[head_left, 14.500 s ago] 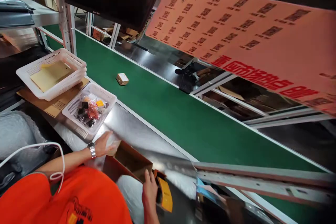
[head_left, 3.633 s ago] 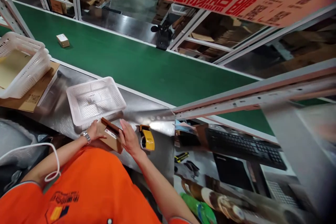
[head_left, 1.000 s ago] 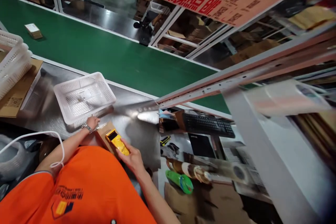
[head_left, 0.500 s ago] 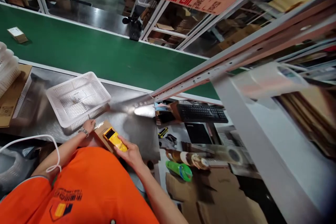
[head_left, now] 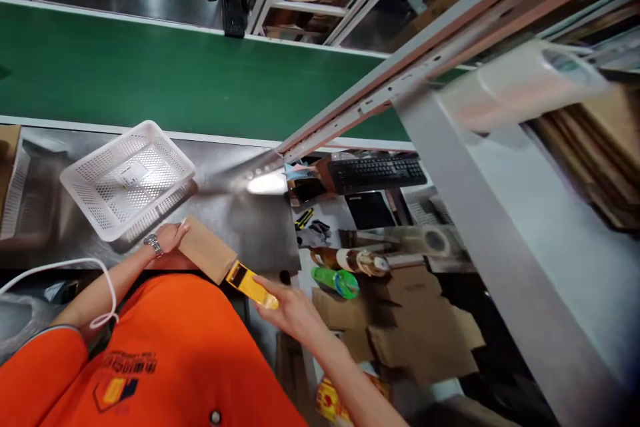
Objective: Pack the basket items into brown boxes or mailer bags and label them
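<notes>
My left hand point(head_left: 171, 237), with a metal watch at its wrist, grips the far left end of a small brown cardboard box point(head_left: 207, 250). The box lies tilted at the steel table's front edge, close to my body. My right hand point(head_left: 293, 310) is closed around a yellow hand-held device point(head_left: 253, 285) with a black panel at its front end. That front end is at the box's right end; whether they touch, I cannot tell. Just beyond my left hand stands a white perforated plastic basket point(head_left: 127, 180) with a label inside.
A green conveyor belt point(head_left: 190, 80) runs behind the steel table point(head_left: 245, 230). To the right are a black keyboard point(head_left: 377, 175), a green bottle point(head_left: 335, 282) and flattened cardboard point(head_left: 425, 327). A slanting metal post point(head_left: 370, 103) rises beyond the table. A white cable point(head_left: 60, 261) hangs at left.
The yellow device has moved from on top of the box to its right end, with my right hand going right and toward me. My left hand stays on the box; the view has shifted.
</notes>
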Demonstrator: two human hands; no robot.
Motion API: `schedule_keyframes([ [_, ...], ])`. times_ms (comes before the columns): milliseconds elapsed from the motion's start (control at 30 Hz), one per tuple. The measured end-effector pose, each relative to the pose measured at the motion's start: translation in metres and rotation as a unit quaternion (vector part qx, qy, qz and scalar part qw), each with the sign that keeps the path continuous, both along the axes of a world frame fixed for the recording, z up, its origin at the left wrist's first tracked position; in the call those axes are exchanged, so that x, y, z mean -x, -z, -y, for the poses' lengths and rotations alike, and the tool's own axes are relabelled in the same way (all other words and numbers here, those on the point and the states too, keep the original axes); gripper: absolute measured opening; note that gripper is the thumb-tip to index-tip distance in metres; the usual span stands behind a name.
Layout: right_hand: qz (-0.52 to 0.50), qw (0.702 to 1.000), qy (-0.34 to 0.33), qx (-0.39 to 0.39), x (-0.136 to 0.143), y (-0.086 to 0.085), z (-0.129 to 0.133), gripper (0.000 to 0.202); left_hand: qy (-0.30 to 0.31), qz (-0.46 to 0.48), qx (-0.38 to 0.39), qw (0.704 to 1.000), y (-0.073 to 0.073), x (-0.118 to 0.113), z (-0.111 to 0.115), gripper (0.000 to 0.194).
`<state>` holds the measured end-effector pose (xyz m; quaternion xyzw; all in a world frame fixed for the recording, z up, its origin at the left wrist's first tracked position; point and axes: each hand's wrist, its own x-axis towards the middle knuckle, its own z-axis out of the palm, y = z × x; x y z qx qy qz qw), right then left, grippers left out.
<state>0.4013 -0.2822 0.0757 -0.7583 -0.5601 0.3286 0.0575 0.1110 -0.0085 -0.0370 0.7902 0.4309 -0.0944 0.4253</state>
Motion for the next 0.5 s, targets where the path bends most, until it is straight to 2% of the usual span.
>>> schedule_keyframes([
  [67, 0.064, 0.995, -0.005, 0.076, -0.013, -0.002, 0.016, 0.061, 0.018, -0.018, -0.015, 1.000, 0.000, -0.001, 0.000, 0.067],
  [100, 0.077, 0.992, -0.009, 0.096, -0.013, 0.001, 0.015, 0.060, 0.017, -0.022, -0.017, 0.999, 0.000, -0.001, 0.000, 0.066],
  [167, 0.073, 0.992, -0.018, 0.103, -0.001, 0.013, -0.006, 0.057, 0.009, -0.030, -0.024, 0.999, 0.002, -0.002, 0.001, 0.065],
  [267, 0.069, 0.992, -0.022, 0.099, 0.025, 0.035, -0.054, 0.047, -0.015, -0.029, -0.026, 0.999, 0.001, -0.004, 0.001, 0.065],
  [333, 0.086, 0.991, -0.021, 0.097, 0.029, 0.043, -0.074, 0.045, -0.033, -0.021, -0.031, 0.999, -0.002, -0.004, 0.001, 0.063],
  [400, 0.113, 0.990, -0.007, 0.089, 0.017, 0.047, -0.080, 0.049, -0.060, -0.012, -0.031, 0.998, -0.005, -0.002, 0.002, 0.060],
  [500, 0.161, 0.983, 0.041, 0.080, -0.020, 0.060, -0.078, 0.062, -0.154, 0.050, 0.004, 0.987, -0.006, 0.003, 0.004, 0.058],
])
